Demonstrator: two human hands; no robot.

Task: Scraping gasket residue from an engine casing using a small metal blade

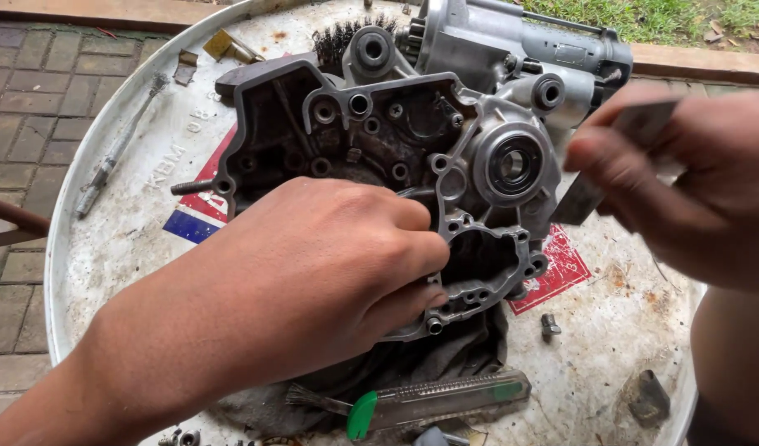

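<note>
Two hands at an engine crankcase half (379,157) lying on a dark rag atop a drum lid (131,239) — left hand (330,281) clamps its lower rim, right hand (693,182) pinches a flat scraper blade (590,194), best kept shallow against the gasket face.

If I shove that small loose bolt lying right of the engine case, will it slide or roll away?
The small bolt looks short and roughly cylindrical, so a push would probably roll it in a curve rather than slide it. The drum lid under it is rough and gritty, which should slow it. The raised rim would likely catch it before it drops off.
</note>
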